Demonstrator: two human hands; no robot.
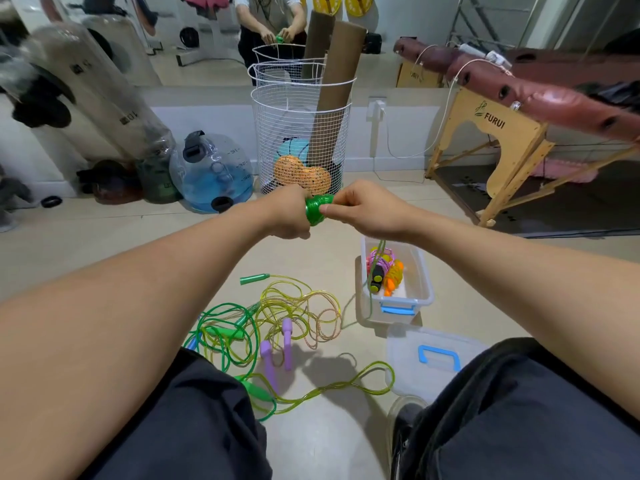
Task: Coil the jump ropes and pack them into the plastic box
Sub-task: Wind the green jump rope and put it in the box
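My left hand [289,211] grips a green jump rope bundle [317,209], its cord wound tight round the handles. My right hand [367,211] pinches the cord at the bundle's right end. A loose green strand [375,268] hangs down from the right hand to the floor beside the clear plastic box [424,271]. Inside the box lie coiled ropes [384,268] in pink and orange with black and yellow handles. On the floor between my knees lies a tangle of ropes [277,317] in green and yellow, with purple handles [277,344] and a green handle [254,279].
The box's clear lid [433,355] with a blue handle lies on the floor by my right knee. A white wire basket [301,133] with cardboard tubes stands ahead, a water jug [214,171] to its left. A folding massage table [519,109] is at the right. A mirror is behind.
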